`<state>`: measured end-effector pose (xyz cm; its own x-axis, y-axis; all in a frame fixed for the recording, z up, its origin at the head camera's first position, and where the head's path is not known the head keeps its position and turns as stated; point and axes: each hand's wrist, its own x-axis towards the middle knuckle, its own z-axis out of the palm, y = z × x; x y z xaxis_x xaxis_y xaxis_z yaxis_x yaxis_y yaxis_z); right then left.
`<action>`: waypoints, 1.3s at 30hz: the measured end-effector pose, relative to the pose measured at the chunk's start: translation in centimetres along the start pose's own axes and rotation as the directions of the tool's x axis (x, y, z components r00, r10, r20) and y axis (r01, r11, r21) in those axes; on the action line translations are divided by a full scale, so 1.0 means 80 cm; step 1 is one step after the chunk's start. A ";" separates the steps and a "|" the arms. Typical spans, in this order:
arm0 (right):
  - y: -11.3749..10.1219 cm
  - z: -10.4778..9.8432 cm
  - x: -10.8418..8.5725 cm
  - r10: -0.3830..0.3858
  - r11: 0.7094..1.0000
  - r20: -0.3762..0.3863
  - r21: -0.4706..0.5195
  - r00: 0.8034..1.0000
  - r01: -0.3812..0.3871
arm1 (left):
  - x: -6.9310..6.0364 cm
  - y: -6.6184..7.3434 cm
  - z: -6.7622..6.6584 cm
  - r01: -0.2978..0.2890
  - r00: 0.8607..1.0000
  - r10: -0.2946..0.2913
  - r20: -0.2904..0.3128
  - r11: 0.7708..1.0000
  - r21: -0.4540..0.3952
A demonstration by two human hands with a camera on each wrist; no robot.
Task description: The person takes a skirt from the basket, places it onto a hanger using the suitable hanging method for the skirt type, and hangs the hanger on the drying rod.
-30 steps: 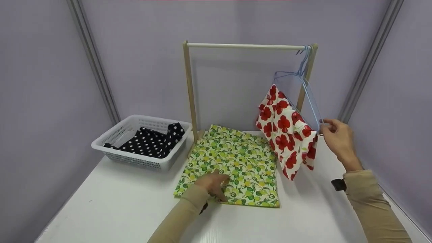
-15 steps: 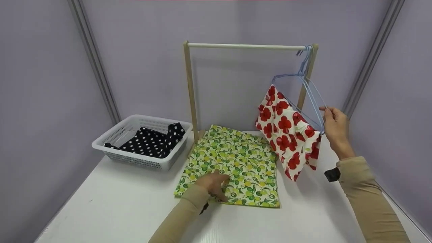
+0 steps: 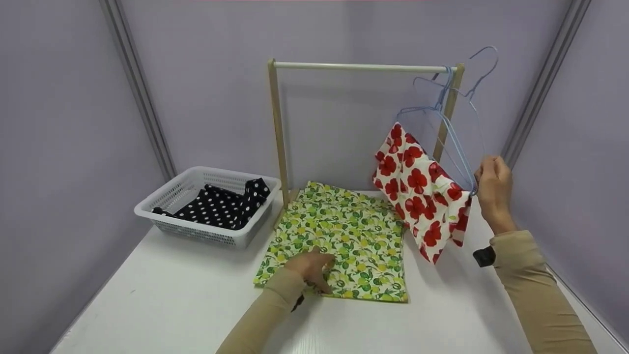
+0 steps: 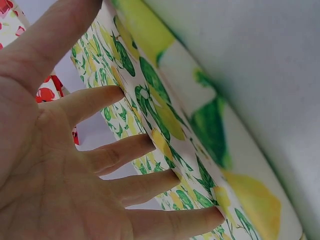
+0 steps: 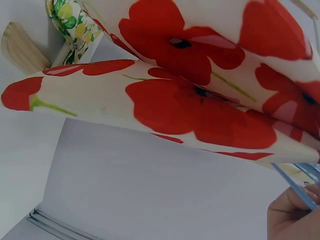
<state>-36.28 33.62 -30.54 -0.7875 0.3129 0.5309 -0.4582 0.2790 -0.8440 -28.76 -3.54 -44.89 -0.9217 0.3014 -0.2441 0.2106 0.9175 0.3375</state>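
My right hand [image 3: 495,191] grips a blue wire hanger [image 3: 497,60] at its lower corner, its hook up in the air off the rail. Just left of it, a white cloth with red flowers [image 3: 417,196] drapes from blue hangers on the rail. That cloth fills much of the right wrist view, where fingers [image 5: 290,210] show at the lower right edge. My left hand [image 3: 309,269] rests at the front edge of a folded lemon-print cloth [image 3: 354,236] on the table. In the left wrist view its fingers [image 4: 140,190] are spread, with fingertips touching the cloth.
A wooden rack with a white rail [image 3: 358,66] stands at the back. To the left, a white plastic basket [image 3: 147,209] contains a black polka-dot cloth [image 3: 216,206]. Purple-grey walls enclose the white table [image 3: 162,305] on the sides and back.
My right hand has let go of the flowered cloth's corner, taken a hanger and lifted it off the rail to the right. The flowered cloth has shifted slightly right. My left hand has stayed put.
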 end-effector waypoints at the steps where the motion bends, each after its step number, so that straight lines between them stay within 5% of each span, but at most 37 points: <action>1: 0.001 -0.001 -0.002 -0.003 1.000 -0.012 -0.020 1.000 0.003 | -0.001 0.000 0.000 0.000 1.000 0.000 0.000 1.000 -0.004; 7: -0.007 -0.005 -0.020 -0.123 0.989 -0.059 -0.091 0.991 0.117 | -0.001 0.000 -0.001 -0.007 1.000 0.007 0.000 1.000 -0.002; 12: -0.001 -0.008 -0.031 -0.194 0.973 0.003 -0.124 0.981 0.193 | -0.001 0.000 -0.001 -0.012 1.000 0.012 -0.003 1.000 -0.008; 16: 0.021 -0.013 -0.029 -0.122 0.987 0.025 -0.106 0.992 0.124 | -0.001 0.000 -0.001 -0.012 1.000 0.012 -0.012 1.000 -0.006; 20: 0.034 -0.018 -0.029 -0.061 0.987 -0.032 -0.153 0.998 0.056 | -0.001 0.001 -0.002 -0.008 1.000 0.008 -0.011 1.000 -0.002; 25: 0.042 -0.019 -0.031 -0.123 0.969 -0.100 -0.225 0.987 0.098 | -0.001 0.002 -0.002 0.000 1.000 0.000 -0.003 1.000 -0.029; 31: 0.048 -0.019 -0.036 -0.213 0.962 -0.040 -0.184 0.976 0.202 | -0.002 0.001 -0.002 -0.013 1.000 0.013 -0.008 1.000 -0.023; 39: 0.051 -0.021 -0.037 -0.123 0.972 -0.149 -0.220 0.981 0.088 | 0.003 0.000 0.000 0.001 1.000 -0.001 0.016 1.000 0.009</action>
<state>-35.12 35.34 -35.47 -0.6549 0.4083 0.6360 -0.4239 0.4983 -0.7563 -28.99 -3.45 -44.97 -0.9167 0.3045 -0.2587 0.2126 0.9199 0.3294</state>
